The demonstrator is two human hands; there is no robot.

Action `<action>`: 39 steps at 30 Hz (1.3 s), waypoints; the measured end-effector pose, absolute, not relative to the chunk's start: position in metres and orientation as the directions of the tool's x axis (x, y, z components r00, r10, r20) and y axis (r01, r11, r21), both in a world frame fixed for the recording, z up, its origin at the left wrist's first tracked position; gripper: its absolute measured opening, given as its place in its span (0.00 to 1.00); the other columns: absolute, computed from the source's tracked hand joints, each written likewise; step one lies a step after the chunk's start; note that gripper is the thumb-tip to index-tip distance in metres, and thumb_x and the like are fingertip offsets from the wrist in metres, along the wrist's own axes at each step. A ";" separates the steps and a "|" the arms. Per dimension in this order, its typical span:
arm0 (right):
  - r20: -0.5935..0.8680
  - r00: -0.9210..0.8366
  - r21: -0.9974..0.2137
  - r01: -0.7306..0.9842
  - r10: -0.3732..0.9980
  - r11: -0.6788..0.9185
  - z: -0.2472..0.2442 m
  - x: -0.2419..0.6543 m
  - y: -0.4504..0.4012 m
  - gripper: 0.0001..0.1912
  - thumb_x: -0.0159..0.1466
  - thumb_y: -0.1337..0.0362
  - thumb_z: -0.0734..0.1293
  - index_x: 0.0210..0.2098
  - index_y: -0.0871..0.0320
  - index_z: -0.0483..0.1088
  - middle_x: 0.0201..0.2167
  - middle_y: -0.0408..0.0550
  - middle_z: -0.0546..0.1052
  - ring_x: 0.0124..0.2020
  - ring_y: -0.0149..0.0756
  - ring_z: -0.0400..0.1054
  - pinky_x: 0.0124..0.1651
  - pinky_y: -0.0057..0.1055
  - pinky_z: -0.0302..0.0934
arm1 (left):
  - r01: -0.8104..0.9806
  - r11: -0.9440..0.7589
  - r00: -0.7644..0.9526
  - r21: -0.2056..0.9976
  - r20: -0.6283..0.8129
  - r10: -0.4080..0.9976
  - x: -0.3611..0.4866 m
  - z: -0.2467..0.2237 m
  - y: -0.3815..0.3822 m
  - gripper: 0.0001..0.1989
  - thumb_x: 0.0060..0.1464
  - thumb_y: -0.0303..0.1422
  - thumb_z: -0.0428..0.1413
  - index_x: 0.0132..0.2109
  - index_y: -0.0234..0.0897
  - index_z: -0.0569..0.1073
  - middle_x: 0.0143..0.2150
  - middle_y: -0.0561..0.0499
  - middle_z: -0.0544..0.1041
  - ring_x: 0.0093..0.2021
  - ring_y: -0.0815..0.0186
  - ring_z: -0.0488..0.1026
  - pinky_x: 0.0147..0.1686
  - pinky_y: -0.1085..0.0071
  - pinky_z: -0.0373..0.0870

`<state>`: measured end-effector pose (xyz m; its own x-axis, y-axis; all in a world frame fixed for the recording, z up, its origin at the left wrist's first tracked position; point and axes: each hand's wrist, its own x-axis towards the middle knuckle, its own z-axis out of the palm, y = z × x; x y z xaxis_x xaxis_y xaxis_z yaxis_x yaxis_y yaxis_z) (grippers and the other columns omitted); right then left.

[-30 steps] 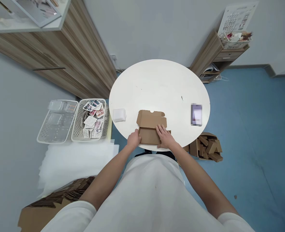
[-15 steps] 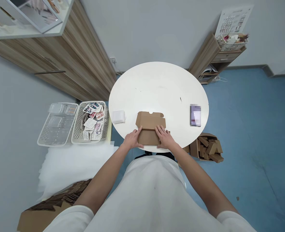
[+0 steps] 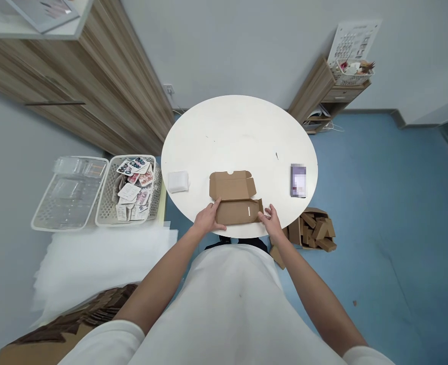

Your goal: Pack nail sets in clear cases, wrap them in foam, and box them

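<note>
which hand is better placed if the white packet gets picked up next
Probably the left hand: the white packet lies on its side, just beyond it. The right hand is at the opposite end of the open cardboard box and would have to cross over.

Gray walls [image 3: 239, 45], blue floor [image 3: 364, 192], wood-grain cabinet [image 3: 106, 76], oval white table [image 3: 239, 137]

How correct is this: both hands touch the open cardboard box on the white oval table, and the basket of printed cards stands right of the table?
The side is wrong: the head view shows the basket of printed cards left of the oval table. The left hand and right hand touch the open cardboard box.
</note>
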<state>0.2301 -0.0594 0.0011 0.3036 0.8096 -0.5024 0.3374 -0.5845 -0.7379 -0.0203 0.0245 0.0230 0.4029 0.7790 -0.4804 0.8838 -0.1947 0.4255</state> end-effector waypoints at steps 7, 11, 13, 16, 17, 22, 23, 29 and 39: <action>-0.588 0.291 -0.713 0.253 0.754 -0.654 0.025 0.232 -0.043 0.35 0.58 0.47 0.55 0.60 0.58 0.49 0.51 0.53 0.67 0.49 0.41 0.64 0.45 0.35 0.62 | 0.866 -0.178 0.421 0.468 -0.489 0.764 -0.011 0.027 0.018 0.58 0.30 0.48 0.63 0.63 0.45 0.38 0.52 0.43 0.65 0.49 0.52 0.66 0.38 0.69 0.61; -0.579 0.325 -0.726 0.213 0.748 -0.654 0.031 0.232 -0.042 0.31 0.58 0.48 0.56 0.55 0.59 0.58 0.49 0.52 0.69 0.46 0.40 0.65 0.42 0.33 0.63 | 0.862 -0.171 0.427 0.476 -0.504 0.751 -0.006 0.029 0.017 0.58 0.29 0.47 0.64 0.63 0.45 0.38 0.52 0.42 0.65 0.49 0.51 0.66 0.38 0.69 0.61; -0.570 0.327 -0.742 0.189 0.754 -0.643 0.032 0.232 -0.043 0.28 0.58 0.48 0.56 0.52 0.58 0.62 0.48 0.50 0.70 0.44 0.38 0.65 0.40 0.32 0.63 | 0.858 -0.170 0.433 0.484 -0.504 0.747 -0.003 0.029 0.015 0.59 0.28 0.47 0.64 0.63 0.45 0.39 0.52 0.42 0.66 0.49 0.51 0.66 0.38 0.68 0.61; -0.558 0.331 -0.764 0.154 0.761 -0.627 0.032 0.236 -0.045 0.27 0.58 0.48 0.55 0.49 0.57 0.65 0.45 0.48 0.72 0.39 0.37 0.67 0.36 0.30 0.63 | 0.855 -0.159 0.433 0.493 -0.512 0.742 0.001 0.028 0.014 0.59 0.27 0.47 0.64 0.62 0.45 0.39 0.52 0.43 0.66 0.49 0.51 0.66 0.39 0.68 0.61; -0.556 0.336 -0.768 0.144 0.760 -0.624 0.033 0.237 -0.045 0.27 0.58 0.48 0.54 0.49 0.57 0.65 0.44 0.48 0.72 0.38 0.36 0.67 0.35 0.30 0.63 | 0.855 -0.155 0.432 0.495 -0.515 0.740 0.003 0.028 0.013 0.59 0.28 0.47 0.64 0.62 0.45 0.39 0.52 0.43 0.66 0.49 0.51 0.66 0.40 0.69 0.60; -0.564 0.334 -0.738 0.205 0.755 -0.643 0.030 0.238 -0.043 0.25 0.60 0.52 0.51 0.51 0.54 0.64 0.46 0.47 0.71 0.40 0.36 0.66 0.37 0.30 0.63 | 0.869 -0.159 0.422 0.469 -0.532 0.734 0.011 0.028 0.012 0.58 0.28 0.49 0.64 0.62 0.44 0.40 0.50 0.42 0.67 0.46 0.51 0.67 0.39 0.68 0.60; -0.563 0.316 -0.727 0.249 0.764 -0.640 0.029 0.237 -0.042 0.25 0.61 0.53 0.50 0.51 0.54 0.64 0.46 0.47 0.70 0.40 0.35 0.66 0.37 0.31 0.62 | 0.871 -0.167 0.422 0.461 -0.532 0.734 0.013 0.028 0.012 0.58 0.27 0.49 0.63 0.62 0.44 0.40 0.49 0.42 0.67 0.46 0.50 0.68 0.39 0.68 0.60; -0.459 0.297 -0.610 0.579 0.837 -0.540 0.019 0.231 -0.034 0.26 0.56 0.55 0.59 0.53 0.58 0.60 0.42 0.49 0.71 0.39 0.37 0.66 0.40 0.33 0.60 | 0.876 -0.139 0.399 0.463 -0.531 0.747 0.022 0.027 0.011 0.57 0.27 0.49 0.64 0.62 0.44 0.42 0.47 0.42 0.67 0.45 0.51 0.68 0.40 0.67 0.60; -0.549 0.264 -0.190 0.885 0.793 -0.426 0.021 0.236 -0.023 0.11 0.62 0.61 0.54 0.40 0.58 0.62 0.32 0.55 0.73 0.35 0.44 0.68 0.32 0.33 0.56 | 0.877 -0.129 0.380 0.463 -0.506 0.774 0.033 0.027 0.009 0.59 0.28 0.47 0.64 0.63 0.46 0.39 0.48 0.43 0.68 0.45 0.51 0.69 0.37 0.67 0.62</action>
<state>0.2364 -0.0225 0.0209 0.2636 0.7928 -0.5495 0.8848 -0.4256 -0.1896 0.0329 0.0088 0.0272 0.3803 0.7741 -0.5061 0.8772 -0.1286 0.4625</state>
